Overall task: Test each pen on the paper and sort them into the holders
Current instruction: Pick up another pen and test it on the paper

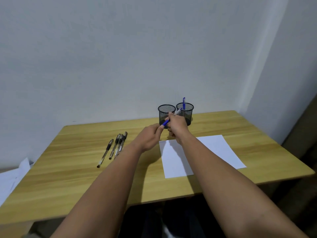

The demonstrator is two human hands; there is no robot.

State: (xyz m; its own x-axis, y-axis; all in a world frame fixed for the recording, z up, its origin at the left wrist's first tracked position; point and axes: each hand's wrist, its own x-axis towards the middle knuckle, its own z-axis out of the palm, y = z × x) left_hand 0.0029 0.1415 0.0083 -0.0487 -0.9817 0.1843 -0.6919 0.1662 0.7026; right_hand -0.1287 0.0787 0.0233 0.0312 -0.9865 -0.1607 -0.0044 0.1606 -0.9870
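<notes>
Both hands meet above the desk in front of two black mesh holders. My right hand [176, 125] grips a blue pen [178, 111] by its pale barrel, which points up and to the right. My left hand [151, 135] pinches the pen's blue cap [165, 123] at the lower end. The left holder [166, 111] looks empty; the right holder [187, 109] has one blue pen [183, 103] standing in it. A white sheet of paper [214, 146] lies under my right forearm. Several black pens [116, 146] lie in a loose row to the left.
The wooden desk [77, 177] stands against a pale wall, with its right edge near the room corner. Loose white papers [12, 179] lie off the desk's left side. A dark gap shows below the front edge.
</notes>
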